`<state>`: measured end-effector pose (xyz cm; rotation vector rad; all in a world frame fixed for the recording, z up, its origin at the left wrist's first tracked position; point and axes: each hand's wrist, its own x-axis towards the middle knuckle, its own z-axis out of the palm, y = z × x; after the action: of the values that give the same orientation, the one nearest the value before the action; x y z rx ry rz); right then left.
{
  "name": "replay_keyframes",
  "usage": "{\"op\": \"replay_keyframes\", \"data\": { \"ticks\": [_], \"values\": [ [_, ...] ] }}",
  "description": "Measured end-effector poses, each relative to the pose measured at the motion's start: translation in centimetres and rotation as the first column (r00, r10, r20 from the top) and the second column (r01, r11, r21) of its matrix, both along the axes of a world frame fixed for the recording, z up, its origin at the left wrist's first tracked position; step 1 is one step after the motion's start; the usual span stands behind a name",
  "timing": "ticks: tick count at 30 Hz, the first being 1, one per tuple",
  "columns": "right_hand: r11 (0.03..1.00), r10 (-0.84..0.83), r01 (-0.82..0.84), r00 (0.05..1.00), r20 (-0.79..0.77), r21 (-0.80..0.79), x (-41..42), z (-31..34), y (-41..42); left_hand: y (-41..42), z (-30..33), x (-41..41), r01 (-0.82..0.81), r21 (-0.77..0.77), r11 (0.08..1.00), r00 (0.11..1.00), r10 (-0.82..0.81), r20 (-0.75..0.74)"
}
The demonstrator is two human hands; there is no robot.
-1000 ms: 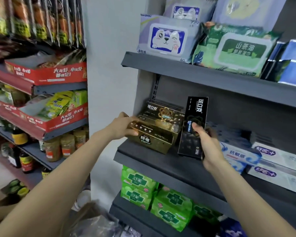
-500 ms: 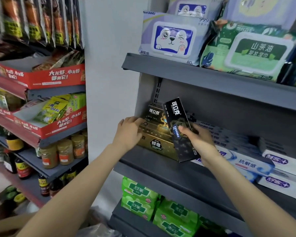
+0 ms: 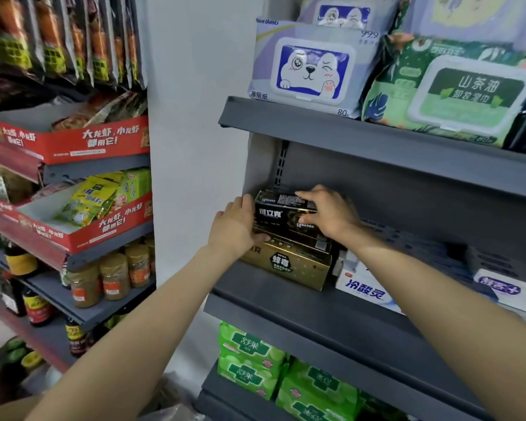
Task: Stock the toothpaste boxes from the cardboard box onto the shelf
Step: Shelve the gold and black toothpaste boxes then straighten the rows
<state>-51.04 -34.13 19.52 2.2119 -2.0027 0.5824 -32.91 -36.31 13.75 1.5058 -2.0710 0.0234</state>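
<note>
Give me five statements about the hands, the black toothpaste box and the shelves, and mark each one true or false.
1. The black toothpaste box lies flat on top of the gold toothpaste boxes. True.
2. The right hand hangs free of the black box. False: its fingers and thumb are curled round the box's right end.
3. The left hand is at the left end of the stack of boxes. True.
4. The wet wipe packs sit on the shelf below the toothpaste. False: they sit on the shelf above; green packs are below.
5. The white toothpaste box lies to the left of the gold boxes. False: it lies to their right.
</note>
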Motion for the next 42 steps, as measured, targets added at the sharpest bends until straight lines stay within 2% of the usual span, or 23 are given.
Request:
{"op": "replay_keyframes", "data": {
  "ticks": [5, 8, 11, 14, 17, 22, 25, 28, 31, 37, 42],
  "values": [
    [0.996, -0.035, 0.033, 0.999, -0.031, -0.079, 0.2, -2.0, -1.0, -0.4, -0.6, -0.2, 0.046, -0.009, 0.999, 0.998, -0.046, -0.034],
    [0.985, -0.114, 0.089, 0.979, -0.17, -0.148, -0.1, -3.1, -1.6, -0.9, -0.2, -0.1, 0.102, -0.03, 0.994, 0.991, -0.1, 0.086],
    [0.979, -0.168, 0.134, 0.959, -0.227, -0.155, 0.2, -4.1, -1.6, -1.5, -0.2, -0.2, 0.128, 0.088, 0.988, 0.96, -0.145, 0.24],
    [0.99, -0.134, 0.115, 0.956, -0.261, -0.087, 0.2, -4.0, -1.7, -1.8, -0.5, 0.0, 0.109, 0.2, 0.974, 0.969, -0.149, 0.197],
    [0.995, -0.095, 0.095, 0.977, -0.189, -0.01, 0.2, -3.5, -0.7, -1.2, -1.0, 0.2, 0.092, 0.177, 0.98, 0.983, -0.118, 0.142],
    [0.992, -0.034, 0.044, 0.996, 0.077, -0.122, 2.3, -3.3, 4.2, 2.7, -0.7, -0.4, 0.057, -0.071, 0.996, 0.997, -0.053, 0.057],
    [0.989, 0.028, -0.013, 0.995, 0.1, -0.145, 4.1, -4.0, 7.6, 5.9, -0.3, -0.5, 0.055, -0.128, 0.99, 0.995, -0.044, 0.087],
    [0.996, 0.051, -0.041, 0.992, 0.115, -0.082, 5.5, -4.5, 11.0, 9.4, -0.4, 0.2, 0.05, -0.136, 0.99, 0.99, -0.031, 0.135],
    [0.998, 0.055, -0.057, 0.984, 0.171, 0.005, 6.8, -5.4, 15.3, 13.5, -0.7, 1.9, 0.05, -0.088, 0.995, 0.985, -0.034, 0.167],
    [0.973, 0.157, -0.198, 0.943, 0.292, 0.117, 11.3, -9.9, 24.6, 24.0, -4.2, 7.4, -0.002, 0.074, 0.997, 0.995, -0.005, 0.095],
    [0.921, 0.204, -0.306, 0.906, 0.372, 0.239, 17.2, -15.6, 30.5, 32.2, -9.2, 14.0, -0.157, 0.248, 0.956, 0.984, 0.174, -0.046]
  ]
}}
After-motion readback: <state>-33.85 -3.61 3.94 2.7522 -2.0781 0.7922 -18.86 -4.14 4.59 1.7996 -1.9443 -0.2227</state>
